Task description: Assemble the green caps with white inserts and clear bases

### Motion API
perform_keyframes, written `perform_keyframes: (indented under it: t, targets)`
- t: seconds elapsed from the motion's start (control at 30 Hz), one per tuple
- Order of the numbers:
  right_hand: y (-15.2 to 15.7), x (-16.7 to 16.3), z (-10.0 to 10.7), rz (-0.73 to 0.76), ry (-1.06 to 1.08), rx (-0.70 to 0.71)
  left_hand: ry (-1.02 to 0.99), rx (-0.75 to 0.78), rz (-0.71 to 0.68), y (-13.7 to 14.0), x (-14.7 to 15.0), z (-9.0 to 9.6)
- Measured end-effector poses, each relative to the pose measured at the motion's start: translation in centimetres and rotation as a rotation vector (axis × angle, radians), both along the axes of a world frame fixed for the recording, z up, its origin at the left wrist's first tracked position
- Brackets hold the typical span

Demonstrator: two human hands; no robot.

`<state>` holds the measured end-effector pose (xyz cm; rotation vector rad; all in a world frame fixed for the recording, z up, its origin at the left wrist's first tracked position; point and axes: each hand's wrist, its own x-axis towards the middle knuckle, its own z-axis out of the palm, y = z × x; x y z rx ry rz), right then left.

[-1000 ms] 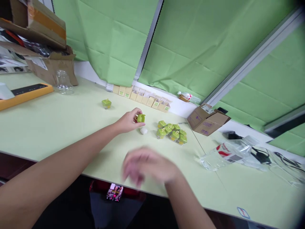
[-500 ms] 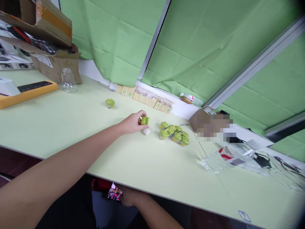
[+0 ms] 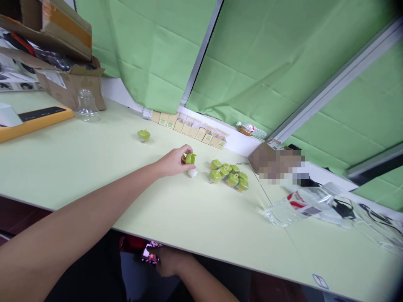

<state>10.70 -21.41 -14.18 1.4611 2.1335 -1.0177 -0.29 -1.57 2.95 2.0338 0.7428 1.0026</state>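
Fingers of the left hand pinch a green container beside a white object, while the right hand, grip unclear, is at a phone.

Left arm outstretched, left grip pinched; right grip lower and closer in.

head-worn view, facing forward, down over table
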Motion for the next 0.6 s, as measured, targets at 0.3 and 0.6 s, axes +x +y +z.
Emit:
perform_keyframes:
  t: [0.3,0.6]
  targets:
    - [-0.7,-0.8,3.0,0.114,0.04,-0.021,-0.005,0.022,0.012,0.1,0.1,0.0]
    - [2.9,2.9,24.2,-0.086,0.71,0.172,-0.063,0.055,0.035,0.2,0.1,0.2]
